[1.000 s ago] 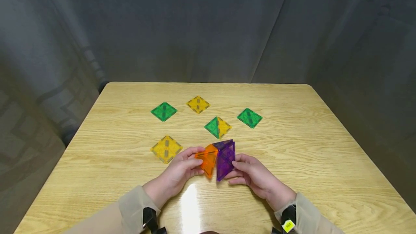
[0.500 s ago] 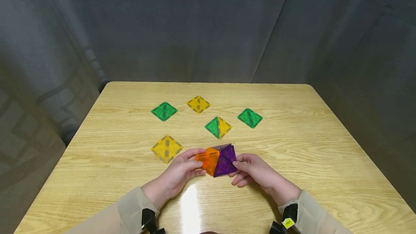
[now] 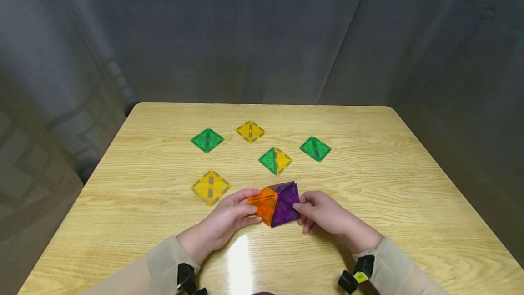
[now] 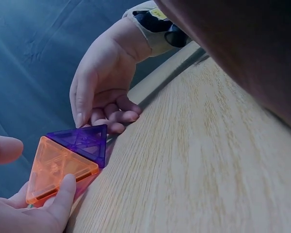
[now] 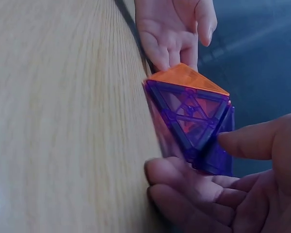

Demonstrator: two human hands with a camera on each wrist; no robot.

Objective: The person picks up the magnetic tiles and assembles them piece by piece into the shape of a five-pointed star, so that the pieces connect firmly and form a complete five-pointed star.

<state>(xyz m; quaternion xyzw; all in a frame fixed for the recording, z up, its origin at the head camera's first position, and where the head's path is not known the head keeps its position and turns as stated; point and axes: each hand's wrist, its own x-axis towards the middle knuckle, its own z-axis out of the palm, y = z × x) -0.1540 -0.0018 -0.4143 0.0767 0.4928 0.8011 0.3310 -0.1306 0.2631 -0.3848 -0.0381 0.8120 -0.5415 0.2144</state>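
Triangular translucent magnetic tiles, orange (image 3: pixel 264 207) and purple (image 3: pixel 285 208), form one raised, faceted piece near the middle of the table. My left hand (image 3: pixel 229 217) grips the orange side, its thumb on the near face and a finger along the top. At the other end, my right hand (image 3: pixel 327 216) pinches the purple side between thumb and fingers. In the left wrist view the orange tile (image 4: pixel 58 167) and purple tile (image 4: pixel 85 141) meet along an edge. The right wrist view shows a second purple tile (image 5: pixel 220 150) under my right thumb. The inside of the piece is mostly hidden.
Flat tile pairs lie beyond the hands on the wooden table (image 3: pixel 409 204): a green diamond (image 3: pixel 207 140), a yellow diamond (image 3: pixel 250 131), a green-and-yellow diamond (image 3: pixel 268 160) and another green diamond (image 3: pixel 315 149). A nearer yellow diamond (image 3: pixel 210 188) lies beside my left hand.
The purple tiles have swung toward the orange ones, and the gap between them at the front has closed. My right fingers have drawn in under the purple side; the left hand barely moved.
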